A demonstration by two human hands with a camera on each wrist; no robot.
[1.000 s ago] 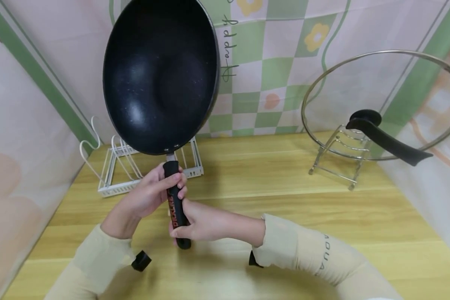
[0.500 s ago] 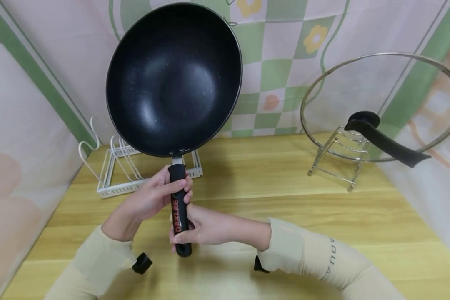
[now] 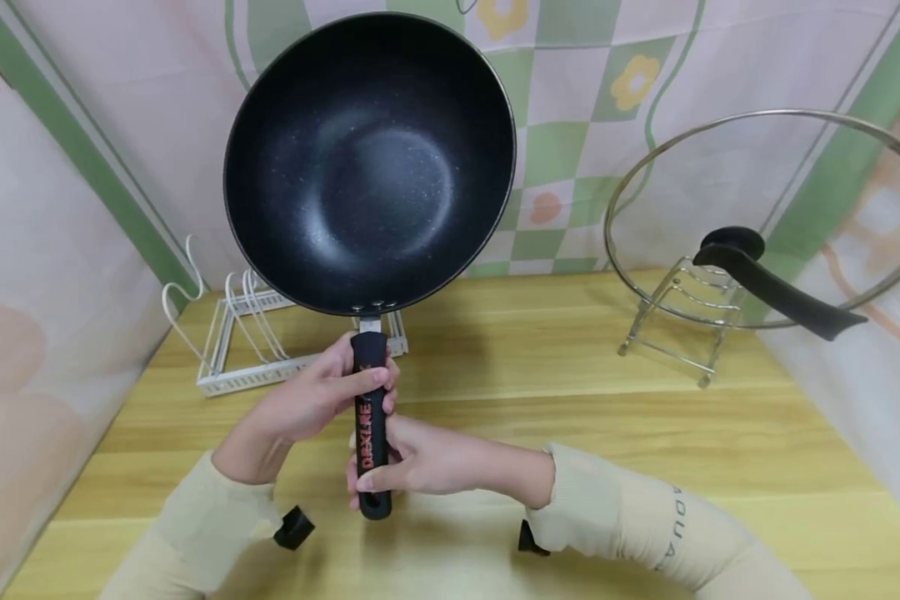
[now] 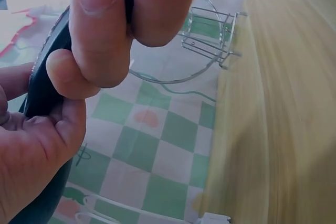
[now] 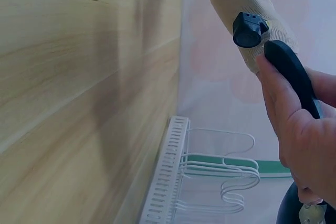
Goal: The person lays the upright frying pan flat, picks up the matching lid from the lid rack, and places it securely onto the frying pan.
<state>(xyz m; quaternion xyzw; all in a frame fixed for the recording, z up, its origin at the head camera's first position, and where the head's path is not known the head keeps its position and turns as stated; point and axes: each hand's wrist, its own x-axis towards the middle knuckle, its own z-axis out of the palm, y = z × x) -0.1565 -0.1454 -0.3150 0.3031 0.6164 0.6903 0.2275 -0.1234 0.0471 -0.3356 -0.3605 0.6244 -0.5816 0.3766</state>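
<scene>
A black wok (image 3: pixel 375 167) is held up off the table, its dark inside facing me and its bowl above the handle. Around the upper part of the black handle (image 3: pixel 369 417), my left hand (image 3: pixel 315 396) is curled, with the thumb across the front. Lower down, near the handle's end, my right hand (image 3: pixel 420 457) grips it from the right. In the left wrist view, fingers (image 4: pixel 105 30) wrap the dark handle close to the camera. The right wrist view shows the handle's rounded end (image 5: pixel 286 61) sticking out past the fingers.
Behind the wok on the left stands a white wire rack (image 3: pixel 247 375), partly hidden. At the right, a glass lid (image 3: pixel 645 167) with a black knob, a black-handled utensil (image 3: pixel 787 292) by it, leans on a metal stand (image 3: pixel 671 325). Patterned cloth (image 3: pixel 562 92) backs the wooden table (image 3: pixel 532 375).
Both hands have shifted the wok right and slightly down. Its bowl has turned from a slanted view to facing me more squarely, and the whole rim now shows.
</scene>
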